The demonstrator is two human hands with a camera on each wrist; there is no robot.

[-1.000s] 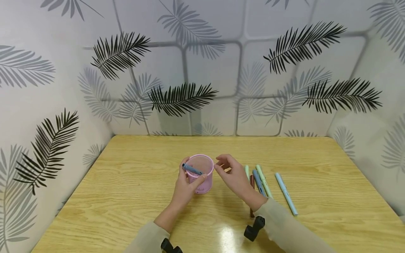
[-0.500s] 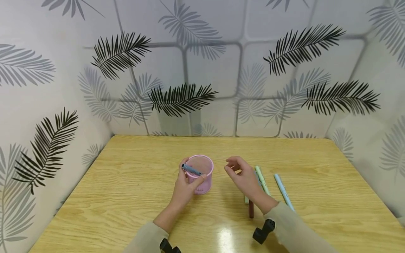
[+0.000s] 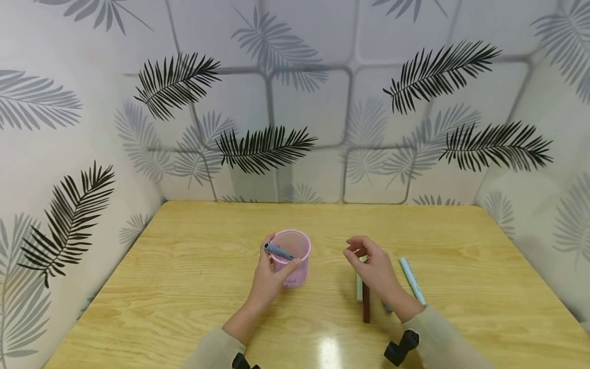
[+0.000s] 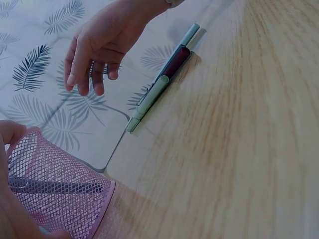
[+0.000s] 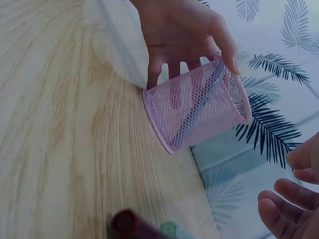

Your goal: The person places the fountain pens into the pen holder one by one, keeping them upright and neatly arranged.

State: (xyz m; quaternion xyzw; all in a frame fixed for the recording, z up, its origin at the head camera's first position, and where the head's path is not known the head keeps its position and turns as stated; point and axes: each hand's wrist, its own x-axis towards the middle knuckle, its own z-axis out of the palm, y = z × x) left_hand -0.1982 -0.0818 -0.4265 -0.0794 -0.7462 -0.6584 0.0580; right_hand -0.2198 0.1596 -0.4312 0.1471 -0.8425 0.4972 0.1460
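Note:
My left hand (image 3: 269, 279) grips the pink mesh cup (image 3: 296, 275), fingers around its far side and thumb at the near rim. A dark blue pen (image 3: 278, 251) leans inside the cup, its end above the rim; the right wrist view shows it slanting behind the mesh (image 5: 199, 107). My right hand (image 3: 378, 270) hovers above the pens with fingers loosely bent and nothing between them. Beneath and beside it lie a dark red pen (image 3: 366, 303), a light green pen (image 3: 359, 288) and a blue pen partly hidden by the hand.
A light blue pen (image 3: 412, 281) lies on the wooden table (image 3: 207, 246) to the right of my right hand. Patterned wall panels (image 3: 309, 118) stand along the table's back and sides.
My right hand has moved right, away from the cup and over the pens, covering part of them. My left hand, the cup and the pen inside have stayed nearly in place.

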